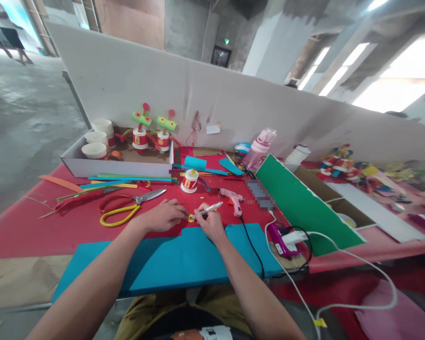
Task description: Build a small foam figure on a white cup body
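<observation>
A white marker pen (212,207) is gripped in my right hand (209,223), its tip at a small yellow piece (191,218) on the red tabletop. My left hand (166,215) rests on the table just left of that piece, fingers bent together with the tips close to its edge; whether they pinch anything is too small to tell. Beyond both hands stands an upside-down paper cup (189,181) with a red band and dark coiled paper arms on its sides. Left of my left hand lie yellow-handled scissors (122,215).
A pink glue gun (235,202) with a black cord lies right of my hands. Blue sheets (156,267) cover the front edge. A white box (116,167) holds cups and two finished figures. At right are a green board (304,208), a purple power strip (281,240) and white cables.
</observation>
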The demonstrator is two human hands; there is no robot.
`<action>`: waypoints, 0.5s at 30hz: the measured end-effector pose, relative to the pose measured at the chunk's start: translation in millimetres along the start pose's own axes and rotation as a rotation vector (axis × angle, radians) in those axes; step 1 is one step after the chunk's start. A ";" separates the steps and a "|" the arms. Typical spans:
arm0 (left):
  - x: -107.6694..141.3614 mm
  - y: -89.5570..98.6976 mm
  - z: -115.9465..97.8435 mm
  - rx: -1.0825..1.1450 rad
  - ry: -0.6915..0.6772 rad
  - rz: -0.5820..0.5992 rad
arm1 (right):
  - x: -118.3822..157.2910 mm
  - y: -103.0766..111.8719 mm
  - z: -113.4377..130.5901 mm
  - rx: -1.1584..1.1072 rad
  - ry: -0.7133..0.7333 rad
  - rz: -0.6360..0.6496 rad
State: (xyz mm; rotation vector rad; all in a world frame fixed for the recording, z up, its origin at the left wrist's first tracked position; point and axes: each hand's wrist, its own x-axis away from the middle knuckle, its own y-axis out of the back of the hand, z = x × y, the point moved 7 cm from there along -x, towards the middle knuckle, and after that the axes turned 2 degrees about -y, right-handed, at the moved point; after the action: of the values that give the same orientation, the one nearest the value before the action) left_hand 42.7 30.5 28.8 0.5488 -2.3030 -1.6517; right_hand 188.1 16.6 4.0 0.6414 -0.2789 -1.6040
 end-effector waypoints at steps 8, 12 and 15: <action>0.2 -1.0 0.8 -0.001 -0.002 0.010 | -0.1 -0.2 -0.9 -0.013 0.009 -0.003; 0.0 -3.3 2.0 -0.005 -0.007 0.015 | 0.2 1.3 -1.5 -0.002 0.009 -0.021; -0.1 -3.6 3.1 0.000 -0.014 0.002 | 0.1 1.9 -1.8 0.005 0.000 -0.026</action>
State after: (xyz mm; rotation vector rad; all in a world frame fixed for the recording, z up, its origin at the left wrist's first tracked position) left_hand 42.0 32.1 24.4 0.5370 -2.3127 -1.6593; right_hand 190.7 16.6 3.5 0.6514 -0.2759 -1.6283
